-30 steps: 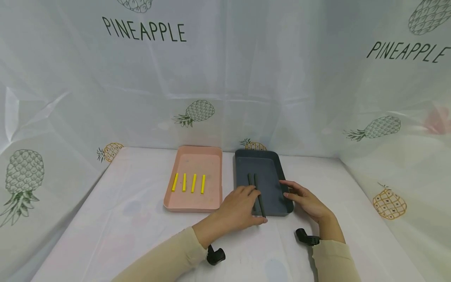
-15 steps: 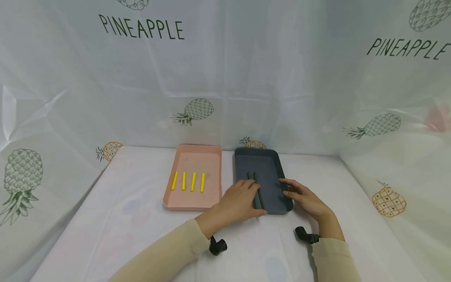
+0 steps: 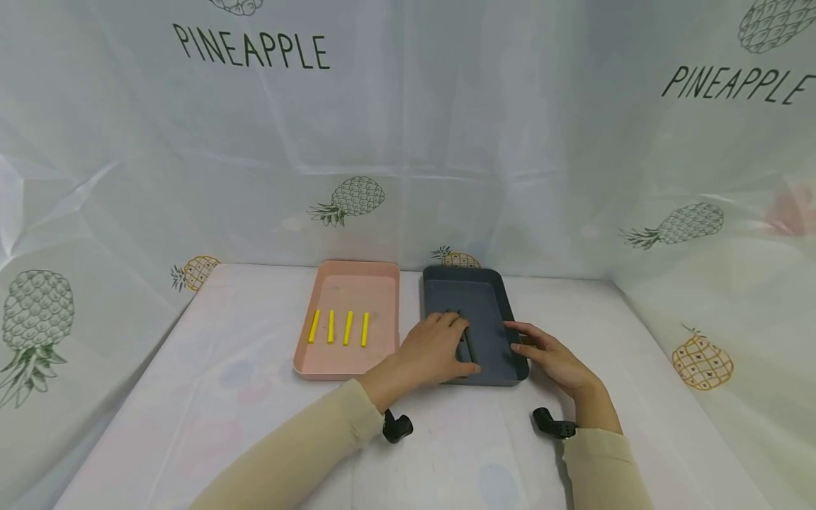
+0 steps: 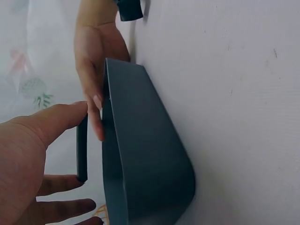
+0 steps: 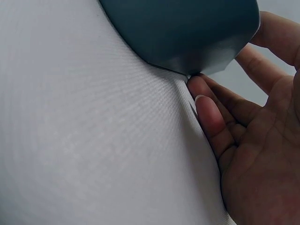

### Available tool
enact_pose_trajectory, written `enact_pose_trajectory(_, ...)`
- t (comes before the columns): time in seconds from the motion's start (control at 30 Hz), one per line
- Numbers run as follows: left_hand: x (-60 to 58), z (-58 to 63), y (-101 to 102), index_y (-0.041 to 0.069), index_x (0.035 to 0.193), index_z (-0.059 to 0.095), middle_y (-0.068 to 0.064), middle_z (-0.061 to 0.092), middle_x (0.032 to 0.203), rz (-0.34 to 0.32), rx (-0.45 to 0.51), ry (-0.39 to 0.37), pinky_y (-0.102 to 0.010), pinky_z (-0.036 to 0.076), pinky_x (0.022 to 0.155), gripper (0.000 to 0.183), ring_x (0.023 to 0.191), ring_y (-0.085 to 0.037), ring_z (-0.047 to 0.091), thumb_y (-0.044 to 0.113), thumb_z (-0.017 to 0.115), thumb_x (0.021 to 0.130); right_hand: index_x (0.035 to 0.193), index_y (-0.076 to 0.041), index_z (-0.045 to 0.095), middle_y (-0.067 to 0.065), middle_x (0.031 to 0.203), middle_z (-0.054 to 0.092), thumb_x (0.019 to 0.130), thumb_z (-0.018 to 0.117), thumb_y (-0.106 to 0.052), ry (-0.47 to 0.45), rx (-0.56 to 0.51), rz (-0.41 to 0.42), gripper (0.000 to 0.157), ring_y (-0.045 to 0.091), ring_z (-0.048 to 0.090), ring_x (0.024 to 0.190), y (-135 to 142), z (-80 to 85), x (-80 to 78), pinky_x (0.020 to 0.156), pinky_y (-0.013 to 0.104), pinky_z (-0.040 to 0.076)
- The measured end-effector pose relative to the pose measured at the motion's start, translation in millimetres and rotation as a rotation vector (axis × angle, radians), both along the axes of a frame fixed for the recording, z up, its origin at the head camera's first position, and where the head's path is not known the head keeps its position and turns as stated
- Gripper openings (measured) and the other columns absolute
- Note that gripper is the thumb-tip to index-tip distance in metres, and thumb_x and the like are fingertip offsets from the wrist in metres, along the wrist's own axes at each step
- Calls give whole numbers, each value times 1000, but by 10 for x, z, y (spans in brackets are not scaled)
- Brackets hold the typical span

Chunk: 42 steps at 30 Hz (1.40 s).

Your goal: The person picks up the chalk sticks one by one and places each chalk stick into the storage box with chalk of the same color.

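Note:
In the head view, my left hand [image 3: 433, 348] reaches over the near left part of the dark grey tray [image 3: 489, 301]. It pinches a slim dark stick [image 4: 82, 150] end to end between thumb and fingertip, just above the tray rim in the left wrist view. A second dark stick lies in the tray, mostly covered by this hand. My right hand [image 3: 553, 361] holds the tray's right side. Its thumb and index finger lie over the rim, and in the right wrist view other fingers [image 5: 211, 115] bend against the outside near the base.
Left of the dark tray stands a pink tray [image 3: 368, 290] holding several yellow sticks [image 3: 348, 329] side by side. Both trays sit on a white cloth-covered table [image 3: 255, 312]. A pineapple-print curtain [image 3: 484, 127] rises behind and at the sides.
My left hand has moved a little away from me over the dark tray, and the held stick's near end has come inside the rim. The right hand stays at the tray's side.

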<state>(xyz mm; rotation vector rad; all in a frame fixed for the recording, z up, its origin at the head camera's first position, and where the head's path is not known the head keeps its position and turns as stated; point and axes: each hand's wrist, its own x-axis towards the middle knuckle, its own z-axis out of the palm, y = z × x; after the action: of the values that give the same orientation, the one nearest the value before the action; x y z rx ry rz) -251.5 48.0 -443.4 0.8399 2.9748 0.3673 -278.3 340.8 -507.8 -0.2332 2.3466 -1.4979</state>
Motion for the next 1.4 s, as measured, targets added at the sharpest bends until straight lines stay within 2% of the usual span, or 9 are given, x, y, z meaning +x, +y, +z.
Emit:
enact_pose_trajectory(0.6, -178, -23, 78, 22, 157, 46, -6, 47, 161, 34, -46, -3, -47, 45, 118, 84, 147, -32, 46, 67, 70, 90, 157, -24, 43, 15, 170, 26, 104, 63, -35, -5, -8, 9, 58, 45, 19, 158, 0, 2, -11, 123, 73, 17)
enact_pose_trajectory(1.4, -366, -142, 161, 22, 157, 46, -6, 48, 159, 71, -59, -26, -49, 45, 118, 83, 147, -32, 45, 66, 69, 91, 157, -24, 44, 14, 172, 23, 104, 63, -35, -3, -7, 2, 58, 45, 14, 159, -4, -1, 0, 124, 72, 15)
